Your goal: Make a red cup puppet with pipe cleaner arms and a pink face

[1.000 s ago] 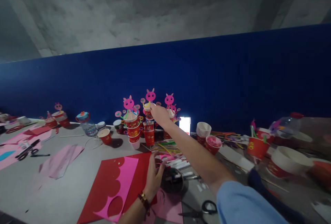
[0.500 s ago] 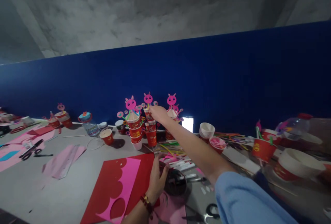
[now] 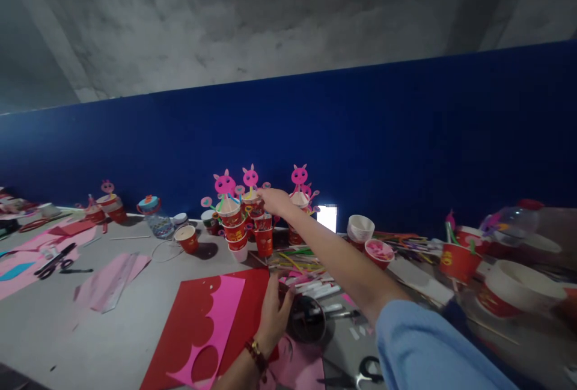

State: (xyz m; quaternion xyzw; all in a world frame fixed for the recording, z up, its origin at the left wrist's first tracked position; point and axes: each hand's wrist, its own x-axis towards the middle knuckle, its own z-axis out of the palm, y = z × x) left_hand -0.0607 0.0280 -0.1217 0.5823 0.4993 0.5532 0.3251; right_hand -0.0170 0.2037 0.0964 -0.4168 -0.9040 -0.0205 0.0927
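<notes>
My right hand (image 3: 274,202) reaches across to the back of the table. Its fingers are closed at the rim of a red paper cup (image 3: 251,204) with a pink paper animal head (image 3: 250,176) standing in it. This cup leans left above more red cups (image 3: 264,240), close to a stack of red cups (image 3: 235,232) topped by another pink head (image 3: 224,184). My left hand (image 3: 273,312) rests low over the edge of the red paper (image 3: 180,318), thumb and fingers apart, beside a dark round container (image 3: 308,319). Its fingertips are partly hard to make out.
Scissors (image 3: 360,375) lie at the front, near white markers (image 3: 318,286). Cut pink paper (image 3: 220,312) lies on the red sheet. A water bottle (image 3: 155,217) and white bowls (image 3: 360,228) stand before the blue wall (image 3: 383,137). Large paper cups (image 3: 514,288) sit at right.
My right hand has moved slightly left and down with the cup and its pink head. The left stack's top also leans further left. My left hand stays in place.
</notes>
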